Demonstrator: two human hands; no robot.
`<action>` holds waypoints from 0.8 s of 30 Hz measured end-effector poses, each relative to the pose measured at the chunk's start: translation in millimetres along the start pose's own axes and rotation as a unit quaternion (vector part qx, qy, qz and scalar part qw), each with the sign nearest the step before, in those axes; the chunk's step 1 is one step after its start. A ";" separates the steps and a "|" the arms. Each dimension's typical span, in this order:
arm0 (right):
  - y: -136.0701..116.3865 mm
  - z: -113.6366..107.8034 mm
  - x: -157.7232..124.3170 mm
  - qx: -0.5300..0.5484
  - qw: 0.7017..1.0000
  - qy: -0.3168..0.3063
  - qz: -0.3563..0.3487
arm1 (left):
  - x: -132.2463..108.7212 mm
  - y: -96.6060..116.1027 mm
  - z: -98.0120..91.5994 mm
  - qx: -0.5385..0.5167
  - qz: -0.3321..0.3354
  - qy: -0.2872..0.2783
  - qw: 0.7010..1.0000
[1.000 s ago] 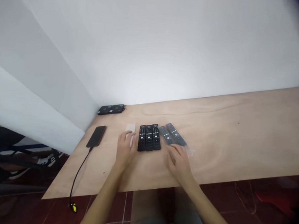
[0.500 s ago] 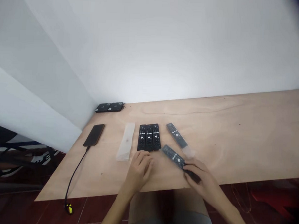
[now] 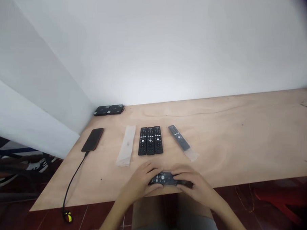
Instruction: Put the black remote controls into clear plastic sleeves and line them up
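A black remote control (image 3: 167,178) lies crosswise between my hands near the table's front edge, part of it looking veiled by a clear sleeve. My left hand (image 3: 144,179) closes on its left end, and my right hand (image 3: 188,181) grips its right end, from which a darker stretch sticks out. Just beyond stand three bare remotes (image 3: 150,140) side by side in a row. To their right, another remote (image 3: 179,137) lies slantwise in a clear plastic sleeve (image 3: 191,154). Left of the row is a flat, whitish plastic sleeve (image 3: 126,146).
A dark phone (image 3: 92,139) with a black cable (image 3: 73,179) lies on the left of the wooden table (image 3: 231,142). Two black boxes (image 3: 108,109) sit in the back corner by the white wall (image 3: 171,54). A person's shoe (image 3: 38,165) shows below left.
My right hand has brought the remote leftward and turned it nearly crosswise. My left hand, earlier resting below the row, now holds its other end. The view has shifted slightly.
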State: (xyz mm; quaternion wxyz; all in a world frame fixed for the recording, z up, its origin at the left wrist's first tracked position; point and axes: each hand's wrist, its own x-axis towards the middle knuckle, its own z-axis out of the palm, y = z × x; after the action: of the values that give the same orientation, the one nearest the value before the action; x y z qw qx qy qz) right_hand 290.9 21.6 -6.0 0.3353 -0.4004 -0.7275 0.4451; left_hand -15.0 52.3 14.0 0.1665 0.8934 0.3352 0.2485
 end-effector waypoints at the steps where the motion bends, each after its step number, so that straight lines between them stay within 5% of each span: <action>1: 1.3 -2.6 1.0 0.005 1.000 0.011 0.006 | -4.3 -3.7 -1.5 0.001 -0.008 0.012 1.000; 8: 5.5 -14.5 7.5 0.000 0.980 0.195 0.045 | -22.0 -20.0 0.1 0.012 -0.061 0.096 0.993; 24: -14.2 0.5 36.2 0.226 0.955 0.112 0.154 | -20.1 -14.1 -0.2 0.025 -0.046 0.132 0.990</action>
State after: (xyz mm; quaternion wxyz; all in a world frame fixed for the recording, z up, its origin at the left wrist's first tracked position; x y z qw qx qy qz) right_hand 270.0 49.2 11.5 0.4236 -0.4690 -0.4948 0.5965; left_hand -35.5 48.8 1.0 0.1098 0.8404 0.4013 0.3474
